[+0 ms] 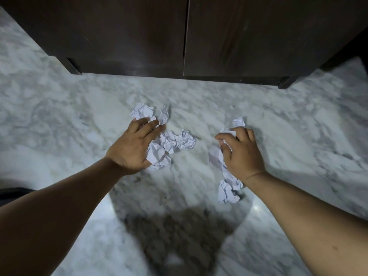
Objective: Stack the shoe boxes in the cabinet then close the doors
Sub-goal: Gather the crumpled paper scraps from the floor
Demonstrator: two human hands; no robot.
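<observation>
A dark wooden cabinet fills the top of the head view, both of its doors closed flush. No shoe box is in view. On the marble floor in front of it lie several crumpled white paper balls. My left hand lies flat over the left cluster, its fingers reaching a ball further out. My right hand curls its fingers round crumpled paper, with more paper trailing under the wrist.
White-grey marble floor spreads on all sides. The cabinet's feet stand at left and right. A dark object shows at the left edge. My shadow falls on the floor near the bottom centre.
</observation>
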